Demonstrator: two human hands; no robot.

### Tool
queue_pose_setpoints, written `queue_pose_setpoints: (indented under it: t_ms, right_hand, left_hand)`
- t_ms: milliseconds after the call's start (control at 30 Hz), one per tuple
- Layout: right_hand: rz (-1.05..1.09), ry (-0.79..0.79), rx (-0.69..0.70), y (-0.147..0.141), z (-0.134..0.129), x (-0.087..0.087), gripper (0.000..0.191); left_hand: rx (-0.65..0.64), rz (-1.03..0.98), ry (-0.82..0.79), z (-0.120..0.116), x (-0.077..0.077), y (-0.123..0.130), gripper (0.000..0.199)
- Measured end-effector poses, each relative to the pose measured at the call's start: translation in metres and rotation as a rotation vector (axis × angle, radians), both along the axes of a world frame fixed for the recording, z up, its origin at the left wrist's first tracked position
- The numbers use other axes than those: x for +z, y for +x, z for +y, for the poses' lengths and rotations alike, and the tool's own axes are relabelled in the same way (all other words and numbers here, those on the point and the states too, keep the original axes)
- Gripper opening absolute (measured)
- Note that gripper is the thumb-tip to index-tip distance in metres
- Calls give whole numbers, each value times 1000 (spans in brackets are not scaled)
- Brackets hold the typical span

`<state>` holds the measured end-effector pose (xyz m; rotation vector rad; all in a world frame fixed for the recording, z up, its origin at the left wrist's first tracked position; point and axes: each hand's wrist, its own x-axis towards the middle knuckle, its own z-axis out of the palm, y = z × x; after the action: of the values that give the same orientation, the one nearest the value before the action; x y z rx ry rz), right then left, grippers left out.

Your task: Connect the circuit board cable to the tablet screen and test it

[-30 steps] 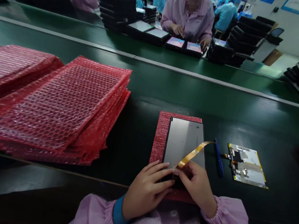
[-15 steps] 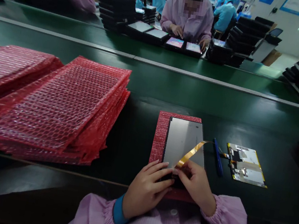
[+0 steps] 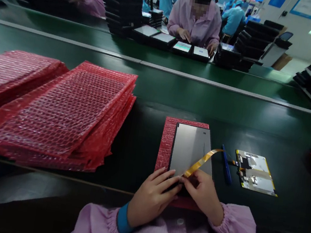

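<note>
While both sets of fingers (image 3: 173, 179) meet at the near edge of the panel, I see them pinch the base of a gold ribbon cable (image 3: 201, 161), the left hand (image 3: 152, 197) pressing down beside it and the right hand (image 3: 204, 193) closed on the cable's root. That two-sided hold looks meant to steady the joint where cable meets panel, though the joint itself is hidden under the fingertips. The cable arcs up and away to the right, free of the grey display panel (image 3: 190, 147), which lies flat, face up or down I cannot tell. Beneath the panel sits a red bubble-wrap sheet (image 3: 167, 138), apparently as padding between it and the dark surface (image 3: 140, 137). Just right of the panel, a blue pen (image 3: 227, 165) lies within easy reach of the right hand, and beyond it rests a small circuit board (image 3: 255, 172), flat and apart from the panel. To the left, well clear of the hands, stacks of red bubble-wrap bags (image 3: 64, 114) are fanned out. Across the green conveyor belt (image 3: 178, 84), another person in a pink coat (image 3: 198, 21) bends over lit screens (image 3: 191, 49), with dark trays (image 3: 122, 7) stacked alongside.
</note>
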<state>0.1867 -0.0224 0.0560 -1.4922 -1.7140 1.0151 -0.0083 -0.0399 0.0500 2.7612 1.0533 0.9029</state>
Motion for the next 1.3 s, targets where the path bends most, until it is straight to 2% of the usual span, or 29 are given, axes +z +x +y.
queue_pose_setpoints:
  t_ms: [233,400,500,600,700,800,900,1000,1067,1167,1200,1300]
  right_hand:
    - [-31,122,30,-1,0,0,11]
    - [-101,198,24,-3,-4,0,13]
    - [-289,341,-15,2,-13,-5,19]
    - [-587,514,-63,13,-22,-15,33]
    - [-712,541,-22,22,-27,-25,48]
    - [-767,554,26,24,-29,-29,68]
    - [-799,538,41,22,-29,-26,88]
    - [-816,512,42,21,-28,-24,93]
    - [-827,514,38,21,-27,-24,89]
    - [-835,530,35,21,-27,-27,86]
    - [-836,537,35,21,-26,-28,87]
    - [-831,545,39,22,-27,-31,88]
  left_hand:
    - [47,134,-55,-3,0,0,39]
    - [47,114,-101,-4,-1,-1,39]
    - [86,71,-151,-3,-2,-3,42]
    - [229,29,-267,-3,-2,-3,70]
    - [303,-35,-423,-5,0,2,91]
    - [270,-125,-537,-6,3,7,86]
    - [317,-291,-610,-2,9,9,68]
    - [382,-548,-672,6,23,6,50]
    - [328,-761,-872,13,37,3,48]
    - [191,-1032,-1377,18,54,-2,48]
    - [177,-1095,-1493,19,57,-3,46]
    - [213,-1229,-1597,20,59,-5,39]
